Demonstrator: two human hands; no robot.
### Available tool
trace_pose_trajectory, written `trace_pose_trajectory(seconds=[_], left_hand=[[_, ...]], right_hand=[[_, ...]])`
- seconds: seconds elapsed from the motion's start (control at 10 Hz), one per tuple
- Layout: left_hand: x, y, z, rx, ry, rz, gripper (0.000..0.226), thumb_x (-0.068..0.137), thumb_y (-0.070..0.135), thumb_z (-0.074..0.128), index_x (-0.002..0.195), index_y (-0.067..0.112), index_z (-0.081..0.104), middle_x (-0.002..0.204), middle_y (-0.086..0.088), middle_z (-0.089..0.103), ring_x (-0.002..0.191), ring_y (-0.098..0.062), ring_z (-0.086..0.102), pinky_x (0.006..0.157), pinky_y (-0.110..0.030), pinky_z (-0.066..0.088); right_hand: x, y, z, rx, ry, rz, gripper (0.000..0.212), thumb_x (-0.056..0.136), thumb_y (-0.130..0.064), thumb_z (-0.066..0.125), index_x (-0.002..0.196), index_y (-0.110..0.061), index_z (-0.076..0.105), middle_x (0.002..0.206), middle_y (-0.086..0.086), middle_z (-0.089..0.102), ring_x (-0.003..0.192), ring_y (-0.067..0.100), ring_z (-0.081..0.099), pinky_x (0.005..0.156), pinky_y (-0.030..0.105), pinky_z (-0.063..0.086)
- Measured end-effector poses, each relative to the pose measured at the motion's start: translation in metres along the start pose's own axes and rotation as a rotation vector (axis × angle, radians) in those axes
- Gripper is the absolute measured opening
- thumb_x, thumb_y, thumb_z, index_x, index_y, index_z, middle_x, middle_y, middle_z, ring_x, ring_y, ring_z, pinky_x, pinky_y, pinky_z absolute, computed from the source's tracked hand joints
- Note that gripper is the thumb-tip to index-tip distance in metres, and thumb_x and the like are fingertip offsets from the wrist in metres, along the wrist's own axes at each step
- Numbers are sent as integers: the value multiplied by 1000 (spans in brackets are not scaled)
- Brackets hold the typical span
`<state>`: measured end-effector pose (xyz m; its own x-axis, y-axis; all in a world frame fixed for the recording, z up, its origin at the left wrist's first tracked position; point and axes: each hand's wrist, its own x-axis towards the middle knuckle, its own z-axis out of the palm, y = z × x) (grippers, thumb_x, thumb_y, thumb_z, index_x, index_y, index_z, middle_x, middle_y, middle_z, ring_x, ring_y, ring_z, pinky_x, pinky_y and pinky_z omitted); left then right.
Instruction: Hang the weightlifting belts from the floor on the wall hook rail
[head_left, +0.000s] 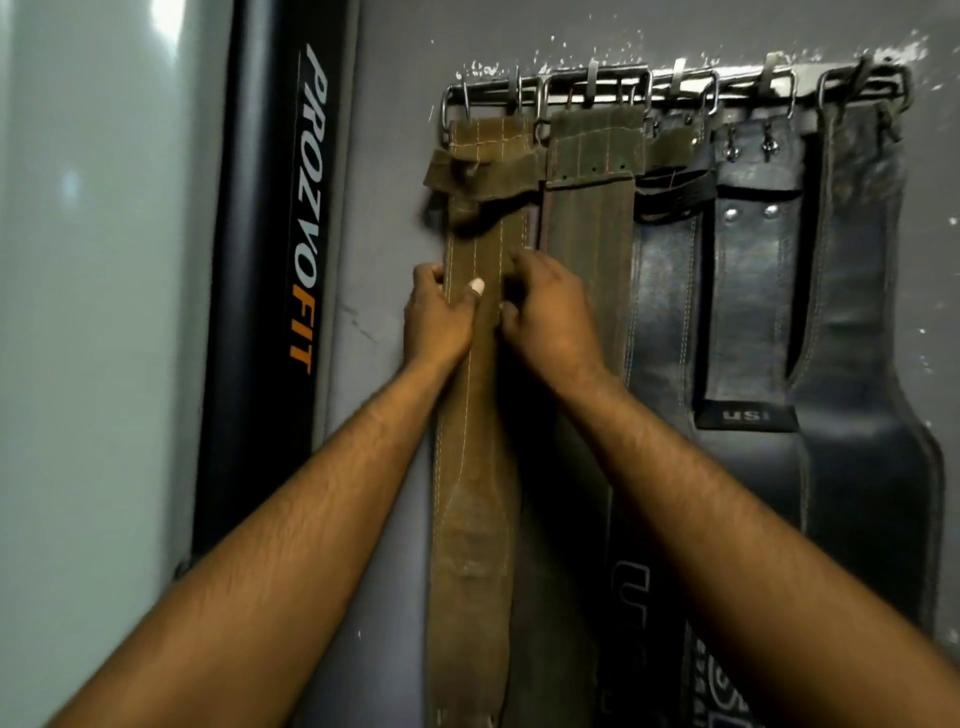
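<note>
Writing: black upright panel (270, 291) left of the rail, lettered "PROZVO" in white and "FIT" in orange, reading downward. Woven tag "USI" (745, 415) on the strap end of a black belt (753, 270); the lower lettering on the black belts is partly hidden by the right forearm.

Holder: metal hook rail (675, 85) on the grey wall (374, 156), carrying a row of belts by their buckles: brown suede belt (472, 519) at the left end, olive belt (592, 234) beside it, black leather belts to the right.

Hands: left hand (439, 317) grasps the brown suede belt's left edge, thumb laid across its front. Right hand (545, 312) grasps its right edge, fingers curled. Both arms reach upward.
</note>
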<state>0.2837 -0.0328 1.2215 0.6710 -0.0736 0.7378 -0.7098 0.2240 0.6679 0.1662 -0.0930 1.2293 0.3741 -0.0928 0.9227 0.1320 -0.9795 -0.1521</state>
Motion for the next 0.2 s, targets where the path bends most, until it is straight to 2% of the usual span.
trace_pose_trajectory(seconds=[0.1, 0.2], left_hand=[[-32, -19, -6, 61, -32, -65, 41, 93, 34, 63, 127, 20, 45, 127, -4, 61, 110, -19, 62, 81, -24, 50], [-59, -29, -17, 216, -37, -108, 49, 90, 33, 66, 131, 19, 42, 136, -6, 48, 119, -24, 56, 98, -36, 50]], right_hand=[[-39, 0, 3, -19, -34, 92, 55, 86, -8, 64, 139, -11, 52, 138, 7, 56, 126, 23, 55, 110, 43, 44], [-71, 1, 0, 49, -10, 165, 52, 86, -10, 67, 137, -11, 55, 136, 8, 57, 125, 22, 56, 110, 39, 44]])
